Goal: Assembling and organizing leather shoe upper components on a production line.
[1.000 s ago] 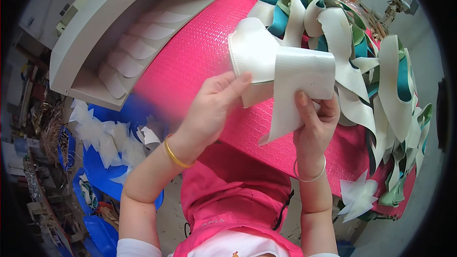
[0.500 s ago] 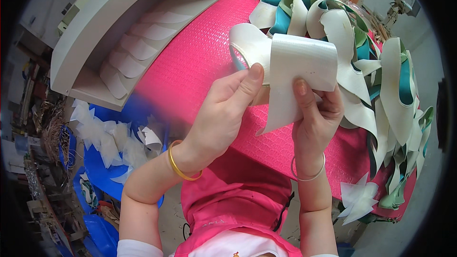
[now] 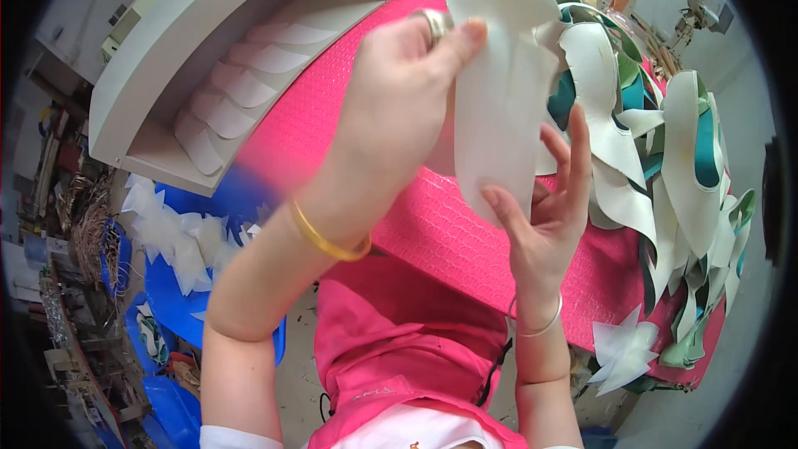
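Observation:
In front of me a white shoe upper (image 3: 503, 100) hangs lengthwise, its broad top end raised and its lower end rounded and slightly blurred. My left hand (image 3: 395, 96) is closed on its upper left edge, the thumb lying across the front. At the lower end, my right hand (image 3: 549, 208) has its thumb against the front face, with some fingers curled behind and others stretched upward beside the edge. Right of it, several white uppers with green and teal linings (image 3: 611, 100) lie heaped on the pink table covering (image 3: 440, 216).
A grey arched machine housing (image 3: 191, 50) stands at the left, with several white curved pieces (image 3: 241, 83) in a row on its ledge. Translucent pointed sheets (image 3: 183, 237) lie over a blue container (image 3: 170, 308). More such sheets (image 3: 623, 349) sit at the table's right front edge.
The white upper has gone from folded over to stretched out lengthwise. My left hand has moved up and away with its top; some right-hand fingers have straightened.

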### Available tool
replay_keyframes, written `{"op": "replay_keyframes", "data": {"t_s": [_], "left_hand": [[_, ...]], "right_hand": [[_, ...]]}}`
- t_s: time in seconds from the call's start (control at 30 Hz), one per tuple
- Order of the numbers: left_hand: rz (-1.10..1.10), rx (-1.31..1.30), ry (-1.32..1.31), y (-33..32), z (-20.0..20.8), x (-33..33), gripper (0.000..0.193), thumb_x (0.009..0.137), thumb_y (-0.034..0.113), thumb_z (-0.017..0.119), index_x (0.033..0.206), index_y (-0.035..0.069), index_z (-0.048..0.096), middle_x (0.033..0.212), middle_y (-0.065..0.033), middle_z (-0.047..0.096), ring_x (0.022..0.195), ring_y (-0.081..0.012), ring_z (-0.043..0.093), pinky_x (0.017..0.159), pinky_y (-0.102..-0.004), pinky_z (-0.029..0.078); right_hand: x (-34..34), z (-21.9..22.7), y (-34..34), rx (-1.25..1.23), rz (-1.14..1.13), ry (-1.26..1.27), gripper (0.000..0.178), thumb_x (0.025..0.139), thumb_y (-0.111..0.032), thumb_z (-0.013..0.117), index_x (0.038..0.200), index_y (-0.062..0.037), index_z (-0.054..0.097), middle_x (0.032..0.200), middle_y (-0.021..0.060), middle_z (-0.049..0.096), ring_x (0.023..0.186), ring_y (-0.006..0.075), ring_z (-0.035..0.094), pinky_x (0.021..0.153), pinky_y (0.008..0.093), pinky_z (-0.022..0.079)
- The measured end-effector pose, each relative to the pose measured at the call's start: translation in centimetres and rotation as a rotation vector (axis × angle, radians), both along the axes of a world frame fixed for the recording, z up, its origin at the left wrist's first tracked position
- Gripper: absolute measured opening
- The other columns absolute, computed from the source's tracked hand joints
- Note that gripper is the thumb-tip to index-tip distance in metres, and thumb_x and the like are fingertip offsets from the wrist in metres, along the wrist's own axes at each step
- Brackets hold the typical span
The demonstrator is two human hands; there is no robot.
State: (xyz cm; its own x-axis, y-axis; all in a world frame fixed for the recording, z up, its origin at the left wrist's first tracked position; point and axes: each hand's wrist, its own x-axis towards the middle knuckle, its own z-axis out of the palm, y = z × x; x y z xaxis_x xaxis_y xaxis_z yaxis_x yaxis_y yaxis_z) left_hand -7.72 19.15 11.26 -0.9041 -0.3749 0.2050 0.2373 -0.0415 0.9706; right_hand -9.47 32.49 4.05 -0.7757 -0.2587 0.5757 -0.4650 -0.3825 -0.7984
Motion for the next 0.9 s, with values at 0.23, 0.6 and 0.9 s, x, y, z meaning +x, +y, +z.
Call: {"op": "replay_keyframes", "data": {"t_s": [0.23,0.6,0.9], "left_hand": [[-0.082,0.049,0.0,-0.2,0.8,-1.8,0.029,0.087,0.025,0.051,0.097,-0.002,0.053,0.085,-0.0068,0.061,0.072,-0.0081,0.058,0.065,-0.021,0.047],[-0.233,0.183,-0.015,-0.2,1.8,-1.6,0.029,0.084,0.023,0.055,0.097,-0.003,0.054,0.087,-0.0072,0.061,0.075,-0.0101,0.059,0.068,-0.0238,0.048],[-0.15,-0.679,0.193,0.5,-4.6,-0.9,0.017,0.068,0.006,0.066,0.084,0.004,0.063,0.076,-0.0084,0.062,0.068,-0.0163,0.058,0.073,-0.0272,0.047]], "right_hand": [[-0.4,-0.4,-0.2,-0.044,-0.035,-0.008,0.073,0.073,0.008,0.058,0.133,-0.0032,0.018,0.13,0.0188,0.03,0.106,0.0269,0.049,0.084,0.0342,0.048],[-3.0,-2.5,-0.8,0.208,-0.282,-0.056,0.046,0.072,-0.005,0.066,0.114,-0.0036,0.046,0.086,0.0094,0.058,0.066,0.0106,0.055,0.054,0.023,0.043],[-5.2,-1.9,4.2,0.008,0.012,-0.285,0.017,0.074,-0.01,0.065,0.087,-0.0021,0.057,0.078,0.0031,0.055,0.073,0.01,0.048,0.064,0.0259,0.036]]}}
